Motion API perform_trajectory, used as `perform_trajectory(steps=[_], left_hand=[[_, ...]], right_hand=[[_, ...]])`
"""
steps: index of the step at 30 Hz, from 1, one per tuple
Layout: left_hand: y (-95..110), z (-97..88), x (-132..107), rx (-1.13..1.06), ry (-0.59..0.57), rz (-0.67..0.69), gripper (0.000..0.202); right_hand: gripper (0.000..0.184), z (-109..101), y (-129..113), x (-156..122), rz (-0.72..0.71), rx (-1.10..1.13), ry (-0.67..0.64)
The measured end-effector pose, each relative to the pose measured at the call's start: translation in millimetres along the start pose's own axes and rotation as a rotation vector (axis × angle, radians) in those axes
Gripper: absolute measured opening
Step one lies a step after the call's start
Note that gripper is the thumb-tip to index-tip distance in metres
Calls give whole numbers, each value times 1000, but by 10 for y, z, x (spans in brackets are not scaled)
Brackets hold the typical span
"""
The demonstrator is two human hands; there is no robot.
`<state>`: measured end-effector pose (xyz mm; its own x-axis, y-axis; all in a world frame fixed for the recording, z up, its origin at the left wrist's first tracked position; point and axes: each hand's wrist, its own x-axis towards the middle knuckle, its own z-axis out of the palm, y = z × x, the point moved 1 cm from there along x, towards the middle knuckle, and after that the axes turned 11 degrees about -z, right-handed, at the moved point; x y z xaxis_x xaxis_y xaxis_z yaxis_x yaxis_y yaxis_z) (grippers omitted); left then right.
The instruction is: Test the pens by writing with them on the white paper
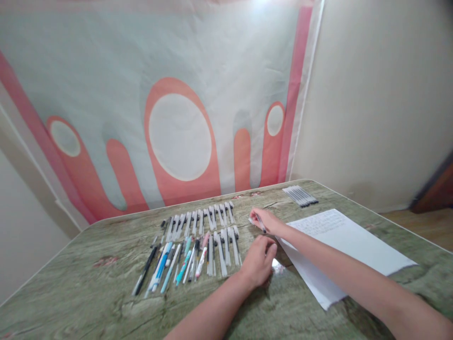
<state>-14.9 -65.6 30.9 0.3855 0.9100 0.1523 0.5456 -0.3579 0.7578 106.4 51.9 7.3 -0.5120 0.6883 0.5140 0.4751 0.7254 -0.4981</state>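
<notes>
My right hand (268, 222) is closed around a slim pen (261, 223) with a dark tip, held just above the table beside the paper's far left corner. A small pale bit shows at its fingertips, too blurred to name. Nearer to me, my left hand (259, 260) rests on the table with curled fingers; whatever they hold, if anything, is hidden. Left of it lie clear-barrelled pens (221, 250) with dark grips. A sheet of white paper (354, 250) with handwriting along its far end lies partly under my right forearm.
A back row of clear pens (201, 221) lies across the table (85, 278). In front are mixed pens (164, 267) in black, blue, teal and pink. Several thin refills or pens (300, 195) lie side by side at the far right. A patterned cloth (219, 71) hangs behind.
</notes>
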Motion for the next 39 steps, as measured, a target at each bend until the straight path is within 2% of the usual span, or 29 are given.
perform_trajectory(steps=[5, 17, 28, 36, 39], left_hand=[[-51, 28, 30, -1, 0, -44, 27], [-129, 45, 68, -55, 1, -66, 29], [-157, 53, 93, -108, -4, -72, 26], [-156, 61, 98, -158, 4, -56, 25], [-176, 71, 98, -193, 5, -58, 24]], right_hand=[[16, 23, 53, -116, -2, -12, -37], [19, 36, 48, -110, -21, -47, -92], [15, -143, -4, -161, -6, 14, -50], [15, 35, 32, -176, 31, -5, -89], [12, 22, 13, -183, 38, -10, -82]])
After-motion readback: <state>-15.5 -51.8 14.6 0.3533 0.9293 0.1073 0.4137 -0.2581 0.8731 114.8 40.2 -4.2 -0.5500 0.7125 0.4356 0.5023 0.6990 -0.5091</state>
